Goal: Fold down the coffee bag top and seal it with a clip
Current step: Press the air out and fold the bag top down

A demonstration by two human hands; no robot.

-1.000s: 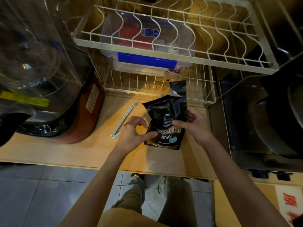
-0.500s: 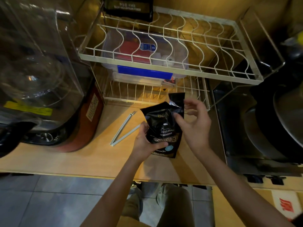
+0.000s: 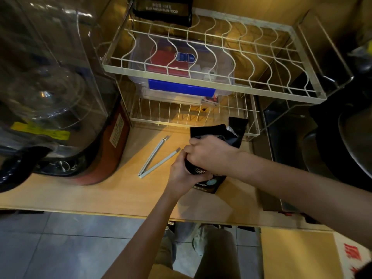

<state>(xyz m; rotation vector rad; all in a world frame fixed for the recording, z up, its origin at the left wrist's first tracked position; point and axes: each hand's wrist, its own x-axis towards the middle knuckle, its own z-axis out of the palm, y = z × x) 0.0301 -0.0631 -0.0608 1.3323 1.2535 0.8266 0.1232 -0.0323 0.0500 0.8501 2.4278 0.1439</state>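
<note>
A black coffee bag [image 3: 234, 137] stands on the wooden counter [image 3: 104, 190], its open top crumpled and partly bent over. My left hand [image 3: 182, 176] grips the bag's lower left side. My right hand [image 3: 209, 154] reaches across the front and presses on the bag's upper part, hiding most of the label. A long pale sealing clip [image 3: 156, 159] lies open in a V shape on the counter just left of the bag, and neither hand touches it.
A white wire dish rack [image 3: 213, 97] stands behind the bag, with a clear plastic box [image 3: 181, 87] on its lower shelf. A large clear-domed appliance [image 3: 50, 87] fills the left. Dark cookware [image 3: 342, 137] sits at the right. The counter's front edge [image 3: 120, 215] runs below my hands.
My right hand has moved from the bag's right edge across its front and pushed the top down. The left hand stays on the lower left. The clip has not moved.
</note>
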